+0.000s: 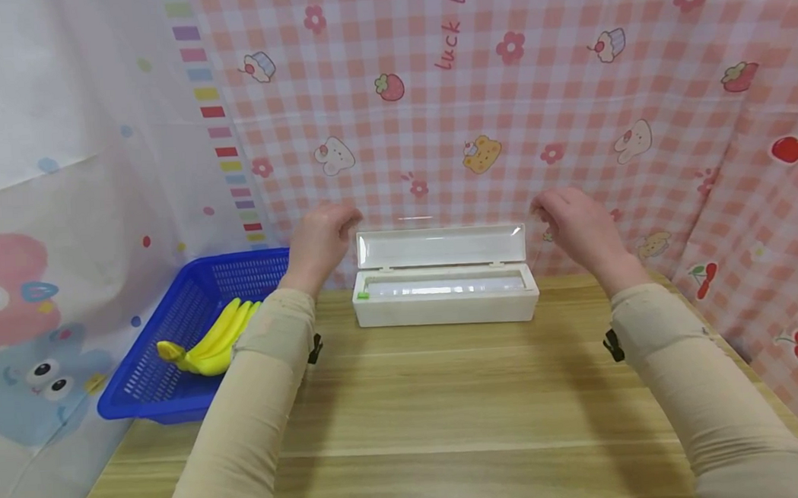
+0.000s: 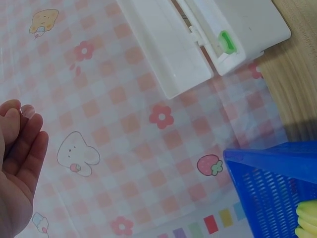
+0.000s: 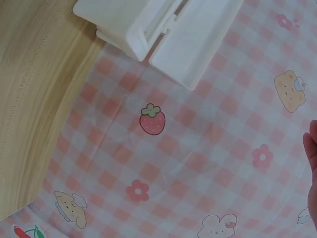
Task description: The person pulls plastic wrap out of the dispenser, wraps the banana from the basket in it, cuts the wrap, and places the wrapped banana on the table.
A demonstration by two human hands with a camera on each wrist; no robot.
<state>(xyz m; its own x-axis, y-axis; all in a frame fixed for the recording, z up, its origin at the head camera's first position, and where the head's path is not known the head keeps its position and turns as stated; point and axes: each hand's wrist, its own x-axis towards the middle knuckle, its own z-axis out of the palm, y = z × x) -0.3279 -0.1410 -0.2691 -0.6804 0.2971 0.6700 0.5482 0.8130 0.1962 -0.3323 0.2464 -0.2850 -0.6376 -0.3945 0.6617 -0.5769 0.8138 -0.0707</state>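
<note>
A white plastic wrap dispenser stands at the table's back edge, its clear-windowed lid raised. Inside lies a shiny roll of wrap, and a green slider sits at its left end. Above the box's left end, my left hand pinches clear plastic wrap between thumb and fingers. Opposite it, my right hand is raised over the right end with curled fingers, seemingly pinching the same wrap. The sheet is nearly invisible; a thin glint shows between the hands. Only part of the right hand enters its wrist view.
A blue plastic basket on the left holds a bunch of yellow bananas, partly behind my left forearm. A checked cloth hangs directly behind the wooden table. Black clips hang at both sleeves.
</note>
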